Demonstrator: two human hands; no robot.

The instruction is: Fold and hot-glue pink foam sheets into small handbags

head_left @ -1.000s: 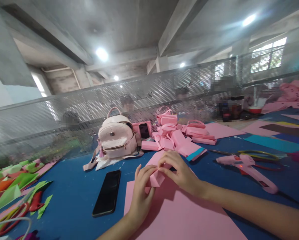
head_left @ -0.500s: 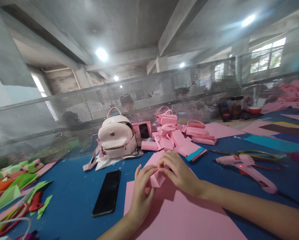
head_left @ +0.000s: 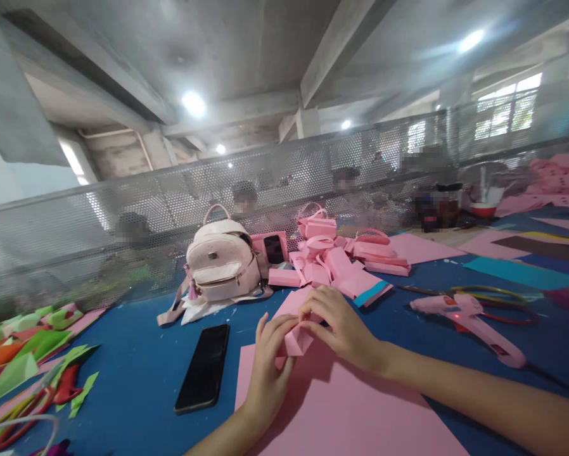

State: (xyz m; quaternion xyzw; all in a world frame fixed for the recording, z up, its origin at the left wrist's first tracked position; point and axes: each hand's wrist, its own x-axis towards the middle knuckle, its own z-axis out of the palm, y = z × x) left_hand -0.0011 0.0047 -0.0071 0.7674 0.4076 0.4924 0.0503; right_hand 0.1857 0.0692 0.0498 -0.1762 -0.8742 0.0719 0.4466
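Both my hands meet over a small folded pink paper piece in the middle of the blue table. My left hand curls its fingers round the piece's left side. My right hand pinches its top edge from the right. Under my hands lies a large flat pink sheet. A pile of finished pink paper bags sits just beyond my hands.
A black phone lies left of the sheet. A pink backpack stands behind it. A pink glue gun and scissors lie to the right. Green and red paper scraps cover the left edge. A mesh screen backs the table, with people beyond it.
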